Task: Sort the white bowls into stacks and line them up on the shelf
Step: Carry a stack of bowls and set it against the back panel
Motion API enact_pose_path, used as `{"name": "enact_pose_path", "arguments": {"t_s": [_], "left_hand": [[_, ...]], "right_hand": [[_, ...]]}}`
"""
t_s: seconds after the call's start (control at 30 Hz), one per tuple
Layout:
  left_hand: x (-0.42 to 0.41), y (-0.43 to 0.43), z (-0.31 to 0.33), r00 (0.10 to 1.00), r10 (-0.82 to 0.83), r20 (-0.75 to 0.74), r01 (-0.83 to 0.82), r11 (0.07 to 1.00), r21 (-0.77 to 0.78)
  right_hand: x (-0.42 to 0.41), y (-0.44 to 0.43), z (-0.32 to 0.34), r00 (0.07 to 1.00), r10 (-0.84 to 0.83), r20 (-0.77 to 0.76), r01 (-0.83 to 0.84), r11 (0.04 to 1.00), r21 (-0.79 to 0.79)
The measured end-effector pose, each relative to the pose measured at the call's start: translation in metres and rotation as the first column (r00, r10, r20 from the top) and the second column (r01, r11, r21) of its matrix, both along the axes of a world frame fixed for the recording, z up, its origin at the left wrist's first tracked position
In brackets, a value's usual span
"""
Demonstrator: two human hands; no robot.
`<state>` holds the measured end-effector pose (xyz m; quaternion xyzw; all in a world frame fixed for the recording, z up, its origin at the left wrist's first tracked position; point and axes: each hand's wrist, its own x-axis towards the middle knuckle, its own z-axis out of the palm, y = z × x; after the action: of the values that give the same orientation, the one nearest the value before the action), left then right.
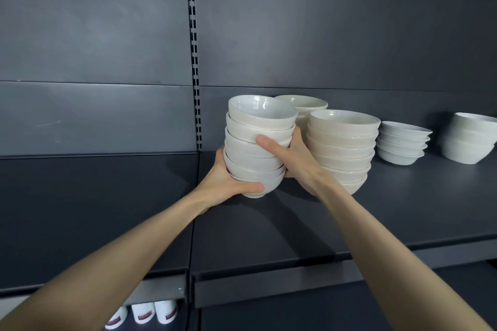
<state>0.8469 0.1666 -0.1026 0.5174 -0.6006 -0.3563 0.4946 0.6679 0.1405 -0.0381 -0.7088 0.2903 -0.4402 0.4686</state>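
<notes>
Left hand (223, 183) cups the foot of a tall stack of small white glazed ceramic bowls (255, 142), thumb curled across the front of the lowest bowl. The right hand (293, 158) clasps the stack's right side, thumb laid over the middle bowls, fingers hidden behind. The stack is at the left end of the dark grey metal shelf (349, 223); whether its foot rests on the board or hangs just above cannot be told. Its top bowl sits tilted, not nested flat.

Just beside it to the right stands a second stack of matching white bowls (341, 148), with the right hand between the two. Behind them a cream bowl pile (306, 105) shows its rim. Further right, well apart, are a low stack of shallow white dishes (402, 142) and a pair of larger white bowls (468, 140) at the frame edge. A slotted upright (194, 62) runs up the dark back wall.

Stacked ceramic like this is likely heavy, rigid, smooth and easily chipped. Weight should be borne from beneath, a steadying hand kept high on the side, since that loose top bowl could slide off.
</notes>
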Motion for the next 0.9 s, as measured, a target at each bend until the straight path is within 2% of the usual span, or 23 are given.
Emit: {"name": "enact_pose_path", "arguments": {"t_s": [0.23,0.47,0.67,0.9], "left_hand": [[-0.002,0.001,0.003,1.0,0.017,0.0,-0.017,1.0,-0.026],[0.003,0.03,0.016,0.999,0.043,-0.018,-0.045,0.993,-0.11],[0.033,0.072,0.041,0.989,0.146,-0.01,-0.146,0.976,-0.163],[0.112,0.152,0.068,0.941,0.338,0.007,-0.329,0.921,-0.208]], "right_hand": [[0.002,0.001,0.001,1.0,-0.012,0.025,0.011,1.0,0.008],[0.017,0.008,0.006,0.997,0.069,0.032,-0.07,0.998,0.01],[0.058,0.023,0.025,0.986,0.163,-0.017,-0.163,0.986,0.021],[0.156,0.074,0.055,0.941,0.336,-0.046,-0.336,0.942,0.02]]}}
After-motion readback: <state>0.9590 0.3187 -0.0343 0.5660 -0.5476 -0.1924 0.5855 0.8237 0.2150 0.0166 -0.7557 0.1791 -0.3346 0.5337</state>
